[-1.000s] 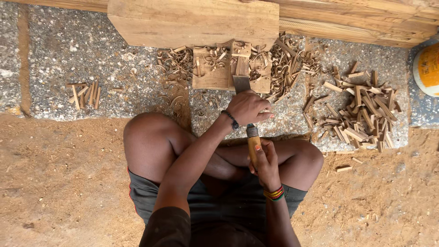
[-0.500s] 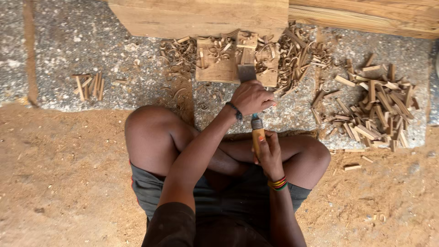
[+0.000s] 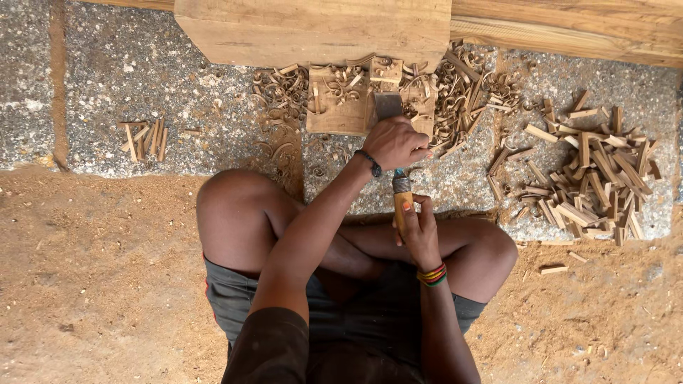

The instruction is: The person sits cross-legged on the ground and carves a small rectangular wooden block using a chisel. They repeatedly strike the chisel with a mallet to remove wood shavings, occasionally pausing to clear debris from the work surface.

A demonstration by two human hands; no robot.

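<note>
I sit cross-legged on the ground. A broad chisel [image 3: 390, 107] points away from me, its blade resting on a small wooden block [image 3: 340, 114] covered with curled shavings. My left hand [image 3: 395, 142] is wrapped around the chisel's shaft just behind the blade. My right hand [image 3: 416, 227] grips the chisel's wooden handle close to my lap. A dark band sits on my left wrist, coloured bangles on my right.
A large wooden plank [image 3: 313, 28] lies just beyond the block, with a long beam [image 3: 569, 35] to its right. A heap of wood offcuts [image 3: 583, 171] lies at right, a small bundle of sticks [image 3: 146, 139] at left. Sawdust-covered earth surrounds me.
Both hands and the chisel have pushed slightly forward along the block. The view has shifted a little, so the plank and the chip pile sit differently in frame.
</note>
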